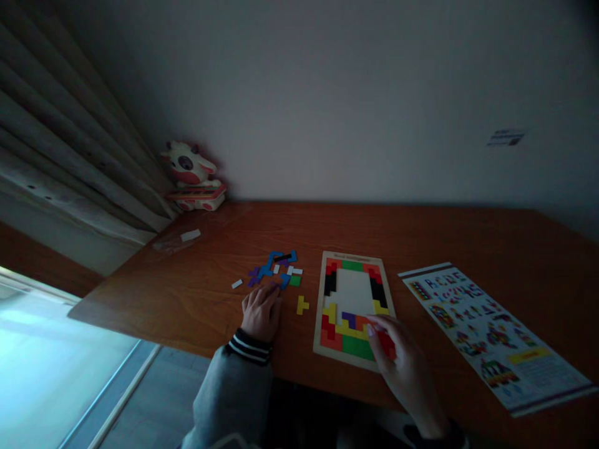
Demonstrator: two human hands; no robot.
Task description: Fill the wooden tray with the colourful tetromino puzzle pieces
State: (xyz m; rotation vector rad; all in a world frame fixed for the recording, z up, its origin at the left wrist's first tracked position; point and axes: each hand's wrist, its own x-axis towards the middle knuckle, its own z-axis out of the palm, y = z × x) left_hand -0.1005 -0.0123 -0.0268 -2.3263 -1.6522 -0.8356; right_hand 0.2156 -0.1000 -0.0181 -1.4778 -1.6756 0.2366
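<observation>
A wooden puzzle board lies flat on the table, with coloured block pieces fitted around a bare middle area. Over its lower right part is my right hand, thumb and index finger close together near an orange piece; whether they grip anything is too small to tell. My left hand rests palm down at the near edge of a loose pile of pieces, its fingertips by a blue piece. Between the hand and the board lie a yellow piece and a green square.
A printed pattern sheet lies right of the board on the wooden table. At the back left stands a cow figure beside the curtain. Clear plastic with a white label lies at the table's left.
</observation>
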